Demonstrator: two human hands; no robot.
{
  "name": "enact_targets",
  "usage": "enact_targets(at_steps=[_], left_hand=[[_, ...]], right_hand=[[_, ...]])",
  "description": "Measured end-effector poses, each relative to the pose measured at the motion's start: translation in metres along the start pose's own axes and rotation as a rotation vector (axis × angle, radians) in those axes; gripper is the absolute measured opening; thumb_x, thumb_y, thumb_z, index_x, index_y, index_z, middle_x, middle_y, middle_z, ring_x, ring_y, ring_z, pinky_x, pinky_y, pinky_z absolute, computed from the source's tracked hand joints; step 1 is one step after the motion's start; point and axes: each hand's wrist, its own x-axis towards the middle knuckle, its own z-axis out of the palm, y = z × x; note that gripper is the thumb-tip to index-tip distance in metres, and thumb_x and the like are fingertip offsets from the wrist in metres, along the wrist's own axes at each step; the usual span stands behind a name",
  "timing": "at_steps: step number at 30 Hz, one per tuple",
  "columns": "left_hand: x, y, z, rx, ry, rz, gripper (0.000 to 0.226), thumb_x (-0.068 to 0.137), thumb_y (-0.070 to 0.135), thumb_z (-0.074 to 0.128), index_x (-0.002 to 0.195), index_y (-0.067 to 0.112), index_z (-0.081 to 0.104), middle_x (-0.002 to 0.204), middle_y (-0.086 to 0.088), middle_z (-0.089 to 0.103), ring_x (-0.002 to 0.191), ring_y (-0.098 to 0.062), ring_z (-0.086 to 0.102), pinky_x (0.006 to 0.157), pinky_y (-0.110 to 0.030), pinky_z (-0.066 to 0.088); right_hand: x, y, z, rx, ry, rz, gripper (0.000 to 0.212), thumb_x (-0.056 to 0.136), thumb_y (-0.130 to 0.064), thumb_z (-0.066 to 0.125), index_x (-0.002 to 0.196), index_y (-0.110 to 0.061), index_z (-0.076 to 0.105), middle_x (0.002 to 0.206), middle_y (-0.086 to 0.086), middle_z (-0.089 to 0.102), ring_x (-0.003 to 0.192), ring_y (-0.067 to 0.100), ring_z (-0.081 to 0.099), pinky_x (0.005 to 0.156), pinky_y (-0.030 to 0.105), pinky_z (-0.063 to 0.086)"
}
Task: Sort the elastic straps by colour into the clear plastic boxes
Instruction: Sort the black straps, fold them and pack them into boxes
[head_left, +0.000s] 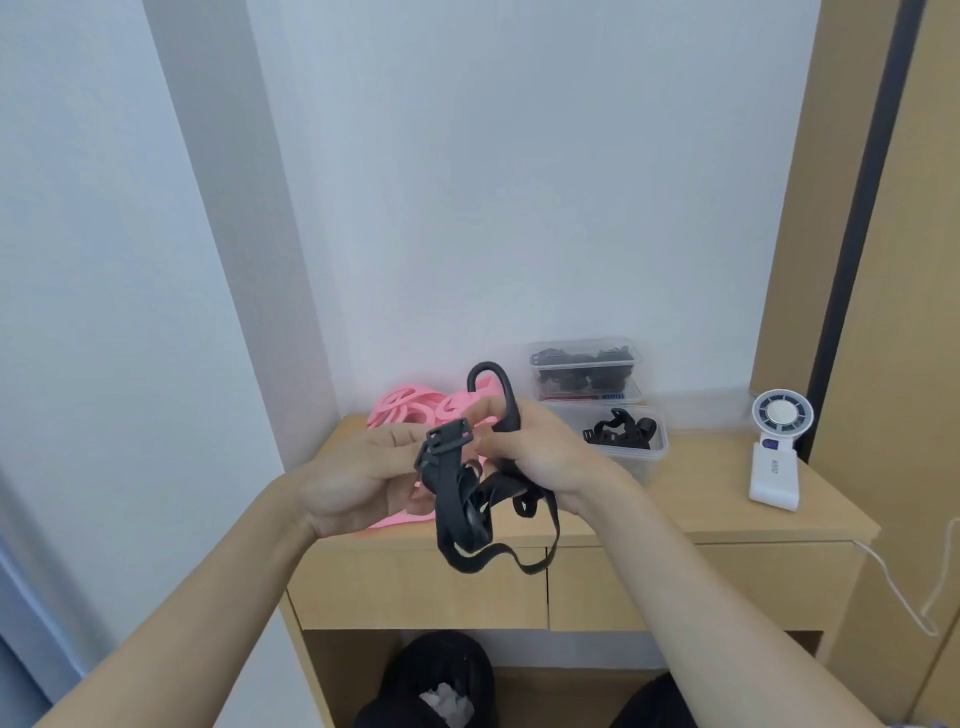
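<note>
Black strap (457, 499) held above the bench (727, 499): left hand (358, 467) pinches its buckle end, right hand (540, 452) grips the loop, seemingly untangling. Next move: into the open box (652, 457) of black straps.

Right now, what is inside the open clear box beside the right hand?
Only black straps with buckles show in the open clear box. The right hand, gripping a tangled black strap, covers its near left corner, so anything there is hidden.

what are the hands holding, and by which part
A black elastic strap: left hand pinches it at the plastic buckle, right hand grips its looped band.
</note>
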Motion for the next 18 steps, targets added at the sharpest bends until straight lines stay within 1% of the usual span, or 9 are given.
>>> enact_targets(at_steps=[1, 3, 5, 7, 10, 12, 14, 16, 18], left_hand=[[-0.002, 0.002, 0.002, 0.069, -0.005, -0.023, 0.057, 0.085, 0.041, 0.078, 0.109, -0.008, 0.059, 0.082, -0.011, 0.055, 0.07, -0.015, 0.048, 0.065, -0.028, 0.036], [-0.003, 0.004, 0.007, 0.234, -0.016, -0.075, 0.048, 0.094, 0.033, 0.066, 0.114, -0.01, 0.063, 0.087, -0.005, 0.067, 0.075, -0.012, 0.058, 0.067, -0.026, 0.044], [-0.003, 0.003, 0.013, 0.345, -0.009, -0.127, 0.033, 0.1, 0.024, 0.06, 0.112, -0.006, 0.065, 0.096, -0.009, 0.071, 0.086, -0.015, 0.064, 0.076, -0.031, 0.051], [-0.002, 0.004, 0.021, 0.41, 0.026, -0.145, 0.021, 0.103, 0.024, 0.058, 0.101, 0.003, 0.063, 0.1, -0.006, 0.074, 0.091, -0.017, 0.069, 0.077, -0.033, 0.055], [-0.001, 0.004, 0.031, 0.514, 0.076, -0.149, 0.019, 0.103, 0.027, 0.056, 0.092, 0.012, 0.053, 0.1, -0.007, 0.076, 0.094, -0.02, 0.074, 0.075, -0.033, 0.06], [0.001, 0.001, 0.032, 0.588, 0.074, -0.137, 0.023, 0.103, 0.027, 0.056, 0.09, 0.009, 0.048, 0.099, -0.012, 0.075, 0.096, -0.023, 0.073, 0.081, -0.038, 0.062], [0.001, -0.002, 0.029, 0.602, 0.035, -0.13, 0.026, 0.103, 0.024, 0.057, 0.093, 0.003, 0.048, 0.096, -0.018, 0.072, 0.096, -0.028, 0.072, 0.086, -0.044, 0.061], [0.0, -0.006, 0.028, 0.496, -0.041, -0.118, 0.023, 0.103, 0.02, 0.058, 0.096, -0.001, 0.051, 0.093, -0.019, 0.071, 0.091, -0.027, 0.071, 0.087, -0.04, 0.06], [-0.002, -0.009, 0.028, 0.294, -0.122, -0.077, 0.015, 0.101, 0.015, 0.059, 0.094, 0.003, 0.053, 0.091, -0.011, 0.07, 0.086, -0.02, 0.069, 0.082, -0.033, 0.057]], right_hand=[[0.002, -0.002, 0.001, -0.1, 0.036, -0.021, 0.024, 0.089, 0.01, 0.051, 0.091, -0.012, 0.062, 0.061, -0.001, 0.063, 0.05, 0.014, 0.049, 0.051, 0.026, 0.04], [0.006, -0.005, 0.004, -0.292, 0.108, -0.088, 0.022, 0.088, 0.004, 0.053, 0.09, -0.015, 0.063, 0.067, -0.003, 0.068, 0.063, 0.019, 0.057, 0.063, 0.032, 0.047], [0.012, -0.005, 0.008, -0.391, 0.159, -0.145, 0.024, 0.088, 0.003, 0.05, 0.088, -0.018, 0.062, 0.064, -0.008, 0.068, 0.076, 0.031, 0.063, 0.074, 0.042, 0.051], [0.016, -0.003, 0.012, -0.437, 0.203, -0.181, 0.024, 0.091, 0.001, 0.048, 0.089, -0.02, 0.06, 0.061, -0.012, 0.067, 0.079, 0.032, 0.066, 0.078, 0.046, 0.053], [0.019, 0.0, 0.011, -0.481, 0.25, -0.212, 0.02, 0.094, -0.004, 0.049, 0.092, -0.021, 0.058, 0.064, -0.009, 0.069, 0.073, 0.024, 0.066, 0.074, 0.045, 0.056], [0.019, -0.002, 0.01, -0.478, 0.28, -0.229, 0.014, 0.097, -0.009, 0.05, 0.094, -0.021, 0.057, 0.065, -0.001, 0.071, 0.063, 0.02, 0.066, 0.064, 0.04, 0.055], [0.018, -0.007, 0.007, -0.372, 0.321, -0.235, 0.007, 0.101, -0.012, 0.051, 0.096, -0.016, 0.055, 0.061, 0.007, 0.068, 0.049, 0.022, 0.064, 0.05, 0.035, 0.052], [0.02, -0.011, 0.001, -0.274, 0.416, -0.243, 0.006, 0.102, -0.015, 0.054, 0.098, -0.011, 0.055, 0.055, 0.013, 0.061, 0.04, 0.022, 0.058, 0.042, 0.032, 0.047], [0.026, -0.009, -0.006, -0.199, 0.527, -0.25, 0.013, 0.101, -0.021, 0.058, 0.096, -0.009, 0.058, 0.052, 0.013, 0.058, 0.04, 0.022, 0.055, 0.043, 0.035, 0.046]])
